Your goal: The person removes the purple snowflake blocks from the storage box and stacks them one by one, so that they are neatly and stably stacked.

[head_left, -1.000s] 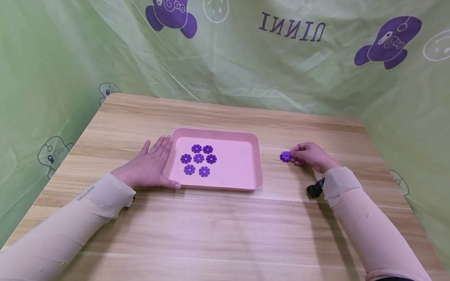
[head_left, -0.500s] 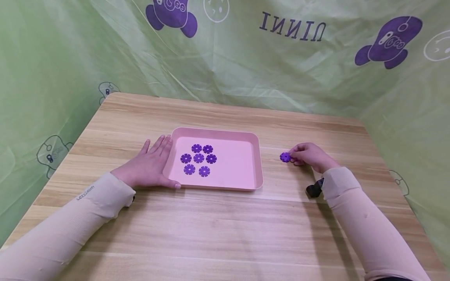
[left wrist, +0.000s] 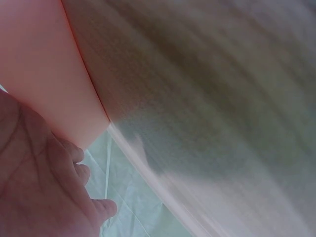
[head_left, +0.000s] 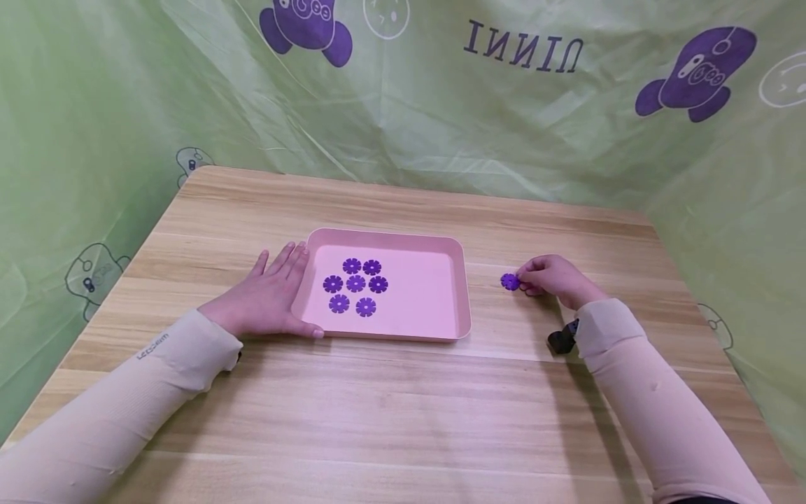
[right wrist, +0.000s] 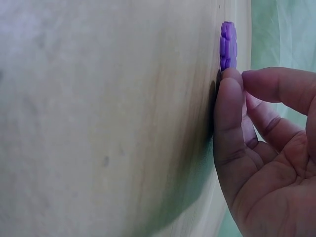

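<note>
My left hand point(head_left: 267, 297) lies spread along the left side of a shallow pink tray point(head_left: 434, 322), its thumb at the near rim and its fingers straight. The left wrist view has the palm beside the pink tray wall point(left wrist: 44, 74). Several purple notched flower-shaped discs point(head_left: 355, 283) lie flat at the tray's left half. To the right of the tray, my right hand point(head_left: 554, 280) pinches a purple notched disc point(head_left: 509, 282) between thumb and fingers, low over the table. Edge-on in the right wrist view, the disc point(right wrist: 228, 44) looks thick; whether two are stacked I cannot tell.
The tray stands on a wood-grain table point(head_left: 390, 420). A green printed curtain point(head_left: 441, 126) hangs behind the table and along its sides. A black device point(head_left: 562, 341) is attached at the right wrist, near the sleeve cuff.
The purple disc in my right hand has turned slightly; an offset second layer seen earlier no longer shows. My left hand and the tray have stayed put.
</note>
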`<state>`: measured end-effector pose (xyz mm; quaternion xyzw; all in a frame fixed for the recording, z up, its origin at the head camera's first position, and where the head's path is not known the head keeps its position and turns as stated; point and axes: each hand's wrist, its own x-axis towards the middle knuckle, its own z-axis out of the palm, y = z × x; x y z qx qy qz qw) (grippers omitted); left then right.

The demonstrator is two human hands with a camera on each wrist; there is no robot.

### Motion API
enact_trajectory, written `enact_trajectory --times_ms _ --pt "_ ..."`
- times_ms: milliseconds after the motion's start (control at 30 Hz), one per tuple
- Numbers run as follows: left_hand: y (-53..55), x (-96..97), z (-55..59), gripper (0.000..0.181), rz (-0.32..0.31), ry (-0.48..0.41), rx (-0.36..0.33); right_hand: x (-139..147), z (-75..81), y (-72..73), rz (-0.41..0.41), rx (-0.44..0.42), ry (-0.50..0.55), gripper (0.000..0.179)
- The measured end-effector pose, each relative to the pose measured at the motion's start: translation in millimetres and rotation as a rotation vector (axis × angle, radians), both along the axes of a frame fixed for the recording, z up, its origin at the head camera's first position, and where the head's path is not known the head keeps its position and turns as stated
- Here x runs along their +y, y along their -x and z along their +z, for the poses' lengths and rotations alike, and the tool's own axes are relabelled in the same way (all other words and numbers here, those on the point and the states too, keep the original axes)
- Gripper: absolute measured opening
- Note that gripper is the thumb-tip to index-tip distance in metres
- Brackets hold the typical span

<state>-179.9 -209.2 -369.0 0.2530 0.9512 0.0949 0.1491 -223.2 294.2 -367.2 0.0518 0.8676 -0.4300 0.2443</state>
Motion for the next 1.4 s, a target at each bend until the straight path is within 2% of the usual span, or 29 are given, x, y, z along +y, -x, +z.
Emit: enact_trajectory --times_ms 333,567,700,1100,1233,1400 --pt "-0.6 -0.8 0.5 0.147 -0.002 -0.006 0.002 0.5 -1.2 1.1 -0.002 0.014 -0.001 0.026" --pt "-1.1 -0.4 2.7 0.148 -0.006 0.001 0.0 -3.5 8.9 3.6 -0.005 0.093 -0.085 0.025" --pt "-0.8 -0.3 3.3 0.148 -0.008 0.001 -0.001 -11.6 17.4 6.0 -0.002 0.102 -0.094 0.03" --pt "-3.3 -0.3 2.1 0.146 -0.014 0.008 0.017 -76.0 36.6 16.4 -0.007 0.134 0.007 0.032" --pt "-3.2 -0.4 4.0 0.147 -0.009 -0.006 0.021 -101.0 42.0 21.0 0.031 0.154 0.006 0.029" --pt "-3.2 -1.2 4.0 0.148 -0.002 0.001 0.02 -134.7 43.8 24.8 0.117 0.161 0.001 0.023"
